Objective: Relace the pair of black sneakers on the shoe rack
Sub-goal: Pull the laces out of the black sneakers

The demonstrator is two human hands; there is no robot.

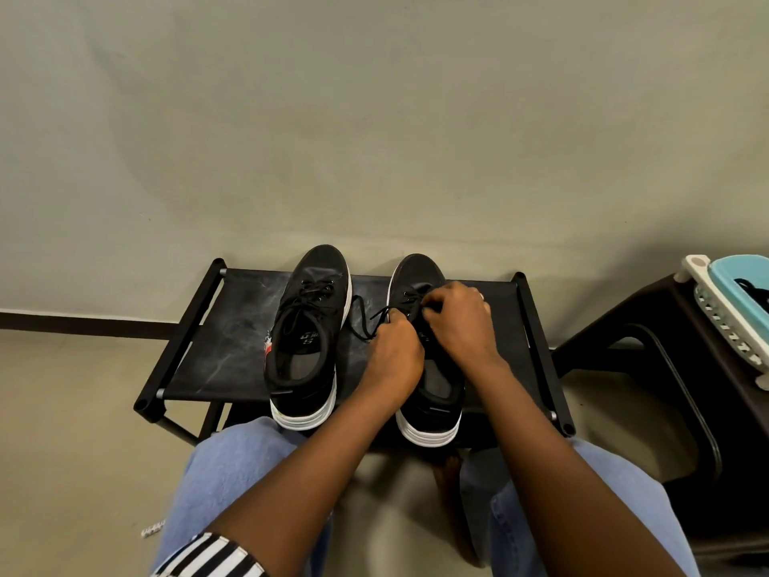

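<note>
hands on sneaker lace

Under the curled fingers of the right hand and the left hand, the tongue and nearer eyelets of the right sneaker are covered. The fingertips tuck out of sight, so although the lace runs out of the left fingers' grip, whether the right fingers pinch it cannot be told. Left of the fingers, the insole print in the left sneaker is too small to read and a red-and-white tag is half hidden behind that shoe. Far right of them the basket is cut by the edge, and below them so is the striped sleeve.
</note>
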